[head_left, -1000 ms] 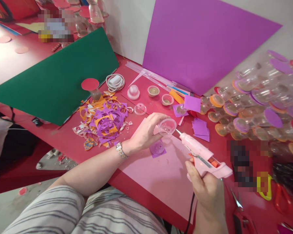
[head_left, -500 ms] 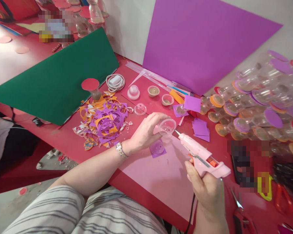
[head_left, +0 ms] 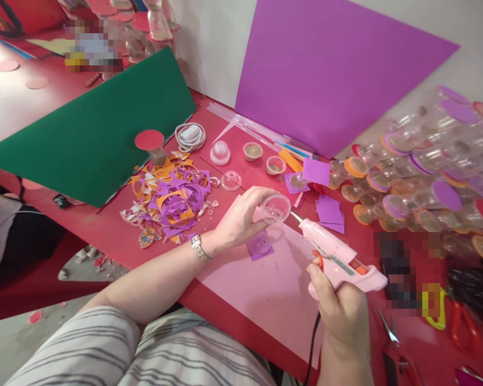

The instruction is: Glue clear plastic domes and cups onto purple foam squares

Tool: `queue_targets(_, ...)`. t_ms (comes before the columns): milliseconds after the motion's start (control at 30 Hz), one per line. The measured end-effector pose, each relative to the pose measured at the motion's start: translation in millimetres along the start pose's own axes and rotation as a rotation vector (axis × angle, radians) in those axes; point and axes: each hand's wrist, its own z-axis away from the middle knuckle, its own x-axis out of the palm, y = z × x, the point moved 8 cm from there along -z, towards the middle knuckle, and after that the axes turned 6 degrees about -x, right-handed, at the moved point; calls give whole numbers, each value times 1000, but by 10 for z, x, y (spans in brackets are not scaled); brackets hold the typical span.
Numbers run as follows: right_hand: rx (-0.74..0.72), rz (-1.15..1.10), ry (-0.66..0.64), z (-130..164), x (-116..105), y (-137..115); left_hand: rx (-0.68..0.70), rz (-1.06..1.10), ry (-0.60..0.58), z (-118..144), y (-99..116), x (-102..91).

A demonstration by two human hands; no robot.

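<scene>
My left hand (head_left: 241, 217) holds a small clear plastic cup (head_left: 276, 209) tilted on its side above a pink sheet (head_left: 265, 284). My right hand (head_left: 340, 311) grips a pink hot glue gun (head_left: 338, 257), a finger on its orange trigger. The gun's metal tip points at the cup's rim, touching it or just short of it. Under the cup a clear dome rests on a purple paper square (head_left: 260, 245). A watch sits on my left wrist.
A heap of purple and orange paper scraps (head_left: 167, 198) lies to the left. Green board (head_left: 92, 134) and purple board (head_left: 330, 69) lean at the back. Many finished capped cups (head_left: 422, 177) pile up on the right. Scissors (head_left: 398, 354) lie at lower right. Small cups (head_left: 253, 151) stand behind.
The glue gun has shifted slightly right and down, its tip staying by the cup's rim. My left hand and the cup have barely moved.
</scene>
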Motion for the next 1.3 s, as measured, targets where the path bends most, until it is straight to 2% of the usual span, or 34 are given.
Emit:
queue_targets(133,10,24,-6,18,11,54,-9,-5,-16,-1,7,11)
queue_targets(300,-15,88,53,-18,-40,-35,15,-10,-37,-4,34,24)
queue_targets(633,-63,104,-44,-15,0,-12,50,-41,-41,-5,70,26)
queue_targets(967,-115,101,-39,-36,-8,-132,7,-32,-21,-19,-10,20)
queue_targets(1200,-74,110,-26,-71,-18,-132,-32,-29,-55,-18,-28,36)
queue_targets(1300,-36,94,-42,-56,-10,-67,-7,-27,-61,-11,0,48)
